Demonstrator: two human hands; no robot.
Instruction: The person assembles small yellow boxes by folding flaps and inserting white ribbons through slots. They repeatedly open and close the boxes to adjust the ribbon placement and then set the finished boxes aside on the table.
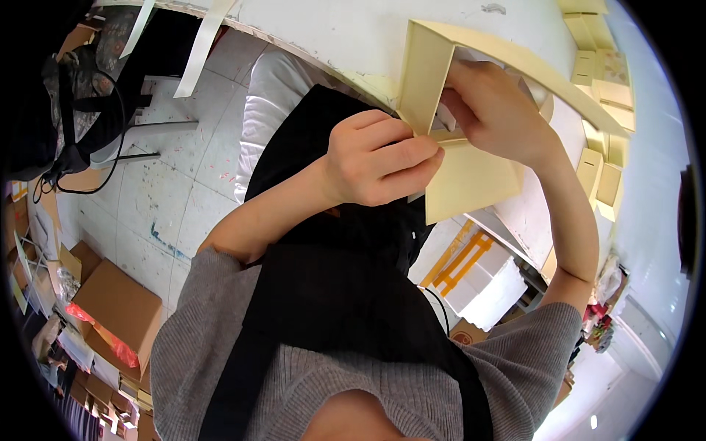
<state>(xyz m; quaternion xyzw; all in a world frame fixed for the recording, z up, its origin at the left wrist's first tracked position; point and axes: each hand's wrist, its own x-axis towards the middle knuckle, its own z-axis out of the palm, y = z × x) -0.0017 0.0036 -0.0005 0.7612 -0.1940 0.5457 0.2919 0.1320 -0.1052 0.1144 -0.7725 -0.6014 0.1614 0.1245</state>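
A pale yellow cardboard box (pixel 471 176) with its panels standing open is at the table's edge before me. My left hand (pixel 382 158) is closed on the box's near left corner, fingers curled and the thumb side against the panel. Inside the box's opening is my right hand (pixel 496 110), its fingers bent together behind the left wall. The fingertips are hidden there, and a bit of something whitish shows beside them. What the right hand holds, if anything, cannot be made out.
White table (pixel 316 26) with a worn edge. More pale yellow boxes (pixel 599 88) line its right side. White strips (pixel 198 55) hang over the edge at upper left. A brown carton (pixel 118 309) stands on the tiled floor at left. Below the table is a white block with yellow straps (pixel 471 264).
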